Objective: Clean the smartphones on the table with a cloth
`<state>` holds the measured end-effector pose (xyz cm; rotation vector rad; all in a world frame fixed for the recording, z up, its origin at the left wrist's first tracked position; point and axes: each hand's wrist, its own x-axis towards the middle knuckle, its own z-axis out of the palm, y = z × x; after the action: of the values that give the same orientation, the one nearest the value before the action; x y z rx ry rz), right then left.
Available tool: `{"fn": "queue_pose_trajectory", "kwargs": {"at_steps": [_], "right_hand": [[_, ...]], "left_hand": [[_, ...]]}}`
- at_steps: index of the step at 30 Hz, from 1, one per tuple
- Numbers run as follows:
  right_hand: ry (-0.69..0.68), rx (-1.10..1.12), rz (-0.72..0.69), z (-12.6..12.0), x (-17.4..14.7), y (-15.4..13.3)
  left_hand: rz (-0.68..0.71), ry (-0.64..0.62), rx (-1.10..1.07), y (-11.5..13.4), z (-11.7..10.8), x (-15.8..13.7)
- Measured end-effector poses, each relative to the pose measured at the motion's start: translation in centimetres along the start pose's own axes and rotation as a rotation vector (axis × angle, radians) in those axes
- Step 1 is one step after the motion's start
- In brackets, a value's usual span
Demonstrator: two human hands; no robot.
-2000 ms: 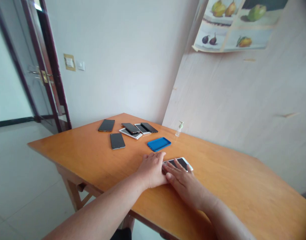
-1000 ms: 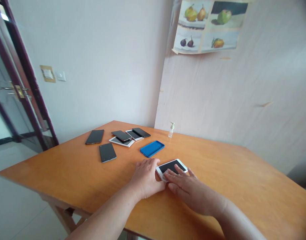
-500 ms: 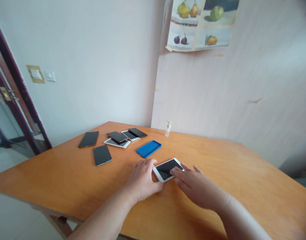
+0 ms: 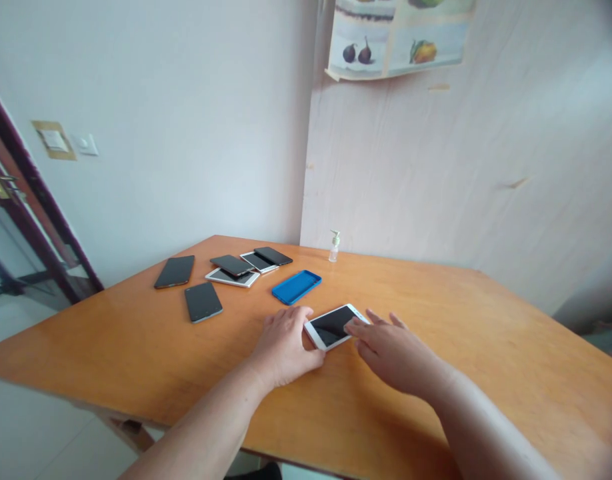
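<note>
A white smartphone [image 4: 331,325] with a dark screen lies face up on the table. My left hand [image 4: 289,350] grips its left end, thumb at the near corner and fingers at the far corner. Over the phone's right end is my right hand [image 4: 391,343], fingers stretched out and spread, with the fingertips on or just above the screen. The right hand hides part of that end. Beyond the phone lies an empty blue phone case [image 4: 297,287], its open side up.
On the wooden table [image 4: 461,320], several other phones lie at the left and back, including a dark one [image 4: 203,302] and another dark one [image 4: 175,272]; some overlap. A small clear pump bottle [image 4: 334,248] stands near the wall.
The view has tilted down a little, so everything sits higher or lower-edged differently in frame. My right hand has shifted slightly right over the screen; my left hand keeps its grip.
</note>
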<state>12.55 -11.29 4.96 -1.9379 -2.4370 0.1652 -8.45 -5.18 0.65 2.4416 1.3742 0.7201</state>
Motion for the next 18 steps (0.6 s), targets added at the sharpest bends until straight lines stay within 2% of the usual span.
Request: {"fn": "queue_pose_trajectory", "kwargs": {"at_steps": [2,3,6,8,10,14,16,18], "right_hand": [[0.033,-0.044,0.096,0.0,0.2,0.3],[0.035,-0.035,0.069,0.0,0.2,0.0],[-0.005,0.102,-0.175,0.0,-0.1,-1.7],[-0.029,0.164,-0.268,0.0,-0.1,-2.2],[-0.016,0.135,-0.191,0.2,0.2,-1.7],[0.052,-0.021,0.146,0.8,1.2,0.7],[0.071,-0.028,0.156,0.9,1.3,0.6],[0.067,0.044,0.012,0.8,0.9,-0.5]], "left_hand": [[0.006,0.005,0.004,0.0,0.1,0.0],[0.009,0.007,0.004,-0.1,0.1,0.0],[0.005,0.01,-0.006,-0.2,0.2,0.0],[0.003,0.014,-0.012,-0.2,0.3,0.0],[0.012,0.022,-0.011,-0.3,0.3,0.0],[0.037,0.027,-0.008,-0.4,0.4,0.0],[0.042,0.027,-0.011,-0.5,0.4,0.0],[0.037,0.025,-0.01,-0.6,0.5,0.0]]}}
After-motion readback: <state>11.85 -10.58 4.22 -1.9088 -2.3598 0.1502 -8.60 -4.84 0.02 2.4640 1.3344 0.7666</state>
